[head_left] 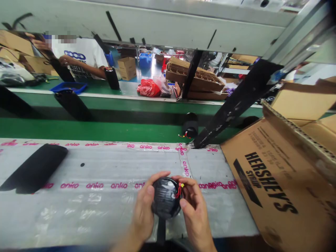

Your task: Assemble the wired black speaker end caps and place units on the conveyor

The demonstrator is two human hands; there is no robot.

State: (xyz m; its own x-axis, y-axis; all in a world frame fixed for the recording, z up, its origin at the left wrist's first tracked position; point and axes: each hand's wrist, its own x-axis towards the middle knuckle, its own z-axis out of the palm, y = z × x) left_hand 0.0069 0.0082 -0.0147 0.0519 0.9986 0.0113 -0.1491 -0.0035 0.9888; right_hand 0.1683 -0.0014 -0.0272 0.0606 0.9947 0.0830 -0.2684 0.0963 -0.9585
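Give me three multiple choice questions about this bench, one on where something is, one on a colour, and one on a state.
1. Where does the Hershey's syrup carton lie?
A. To the person's right
B. To the person's left
C. On the far green bench

2. What colour is the wire at the round black object?
A. Blue
B. Red
C. White

3. How is that object held?
A. It rests on the bench, unheld
B. In one hand only
C. In both hands

Answers:
1. A, the carton lies beyond the right hand.
2. B, a red wire loops at the object's edge.
3. C, the left hand and the right hand grip it from either side.
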